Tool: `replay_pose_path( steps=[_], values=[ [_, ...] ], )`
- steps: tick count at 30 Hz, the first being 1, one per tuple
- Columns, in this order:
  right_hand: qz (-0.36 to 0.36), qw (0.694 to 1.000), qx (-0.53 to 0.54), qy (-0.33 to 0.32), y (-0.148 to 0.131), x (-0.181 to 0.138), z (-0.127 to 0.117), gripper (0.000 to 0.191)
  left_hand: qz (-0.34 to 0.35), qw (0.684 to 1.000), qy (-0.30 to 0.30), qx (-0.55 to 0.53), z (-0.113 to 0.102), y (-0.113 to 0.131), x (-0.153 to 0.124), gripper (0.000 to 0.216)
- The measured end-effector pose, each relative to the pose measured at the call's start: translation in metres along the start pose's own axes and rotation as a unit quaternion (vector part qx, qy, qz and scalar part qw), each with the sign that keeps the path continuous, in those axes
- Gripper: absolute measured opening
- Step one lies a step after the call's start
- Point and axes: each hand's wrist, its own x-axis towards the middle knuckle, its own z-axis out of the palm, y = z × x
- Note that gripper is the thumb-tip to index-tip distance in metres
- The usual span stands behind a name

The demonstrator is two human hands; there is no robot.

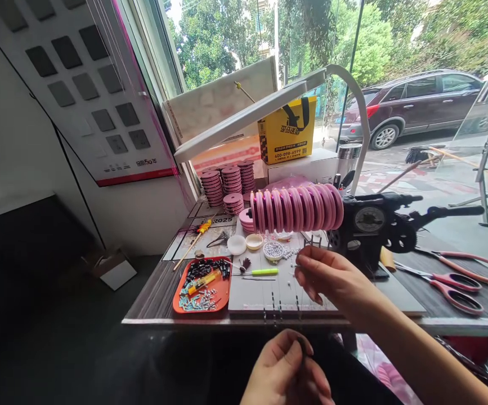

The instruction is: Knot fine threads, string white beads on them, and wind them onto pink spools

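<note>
The worktop [153,292] carries a black machine [370,220] with a row of pink spools [296,208] jutting out leftward. Below the spools the hands are apart: whether the right hand [328,274] grips anything I cannot tell; the left hand [281,365], lower, near thin strands of dark beads [273,301], pinches a small dark piece [303,350].

Left hand [283,368] bare, fingers rounded. Right hand [328,275] bare; right forearm [412,343] uncovered to edge of view, slender, smooth, narrowing toward wrist. Clothing [349,374] over lap dark, nearly black, finer detail lost in shadow.
</note>
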Motion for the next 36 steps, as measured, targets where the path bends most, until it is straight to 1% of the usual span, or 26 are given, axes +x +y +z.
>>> replay_pose_path(
  steps=[3,9,14,16,19,20,21,23,25,27,29,31,33,36],
  values=[
    [-0.001,1.0,-0.004,0.002,-0.001,0.0,-0.001,0.033,-0.004,1.0,0.005,-0.005,-0.004,0.001,-0.005,0.013],
    [-0.005,1.0,-0.008,0.004,0.001,0.002,-0.003,0.033,-0.029,1.0,-0.009,-0.003,-0.01,0.006,-0.013,0.016],
    [-0.006,1.0,-0.001,0.003,0.0,0.003,-0.002,0.033,-0.025,0.999,-0.023,0.018,-0.014,0.005,-0.014,0.022],
    [-0.011,1.0,-0.007,0.002,-0.002,0.004,-0.002,0.034,-0.01,0.998,-0.033,0.058,-0.01,0.008,-0.011,0.025],
    [-0.029,0.998,-0.048,-0.002,-0.006,0.006,-0.004,0.031,0.052,0.98,-0.038,0.186,0.008,0.02,0.002,0.03],
    [-0.039,0.997,-0.062,0.003,-0.008,0.007,-0.004,0.03,0.076,0.971,-0.033,0.226,0.018,0.026,0.008,0.033],
    [-0.049,0.996,-0.075,0.01,-0.01,0.008,-0.005,0.029,0.089,0.968,-0.028,0.234,0.029,0.031,0.016,0.038],
    [-0.062,0.994,-0.088,0.017,-0.013,0.008,-0.005,0.027,0.094,0.973,0.0,0.209,0.05,0.042,0.03,0.041],
    [-0.058,0.995,-0.082,0.01,-0.015,0.008,-0.005,0.027,0.128,0.966,0.059,0.218,0.068,0.049,0.043,0.036],
    [-0.045,0.997,-0.065,-0.009,-0.014,0.007,-0.004,0.028,0.167,0.952,0.105,0.232,0.078,0.051,0.05,0.028],
    [-0.031,0.998,-0.046,-0.032,-0.011,0.006,-0.003,0.029,0.196,0.943,0.124,0.24,0.08,0.048,0.052,0.023],
    [-0.02,0.998,-0.033,-0.052,-0.008,0.006,-0.001,0.029,0.203,0.942,0.131,0.233,0.078,0.044,0.049,0.019],
    [-0.018,0.998,-0.027,-0.054,-0.004,0.006,0.002,0.028,0.193,0.949,0.146,0.203,0.074,0.04,0.044,0.017],
    [-0.027,0.998,-0.031,-0.04,-0.002,0.004,0.006,0.028,0.174,0.959,0.164,0.153,0.067,0.035,0.033,0.016]
  ],
)
